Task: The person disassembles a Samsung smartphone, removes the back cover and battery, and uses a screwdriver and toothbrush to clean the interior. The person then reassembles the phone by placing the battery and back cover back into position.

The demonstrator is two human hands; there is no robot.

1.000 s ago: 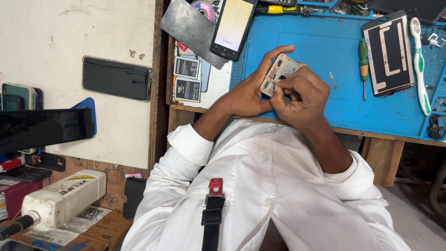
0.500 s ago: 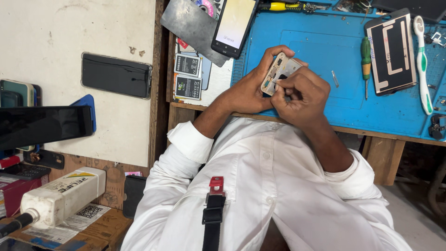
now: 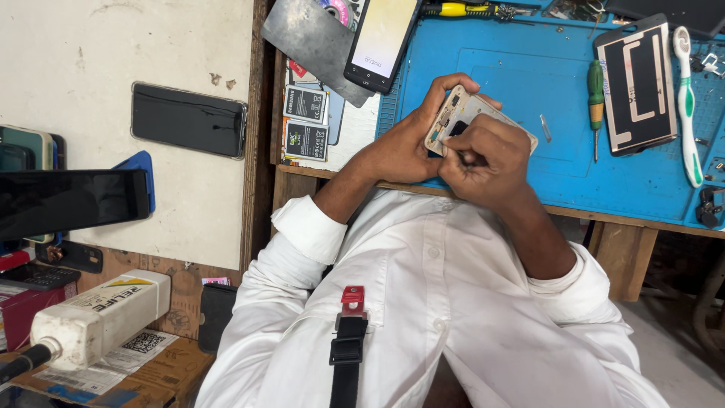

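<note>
While clamped in the left hand (image 3: 404, 147) by its edges, opened phone (image 3: 462, 117) held tilted over blue mat (image 3: 513, 83) — at about 12 o'clock from the white-shirted chest. Right hand (image 3: 487, 159) curled shut against the phone's lower end; whether pinching a tool cannot be told. Green screwdriver (image 3: 596, 102) lying at 3 o'clock, apart — a lit phone (image 3: 381, 38) at 10 o'clock.

— What covers the bench (image 3: 642, 227) at the frame's upper right?
— A matt blue rubbery mat (image 3: 521, 83) over bare wood.
— Upper left?
— Glossy black glass phone (image 3: 189, 119) on a scuffed off-white board (image 3: 113, 60); centre, smooth white cotton shirt (image 3: 445, 302).
</note>
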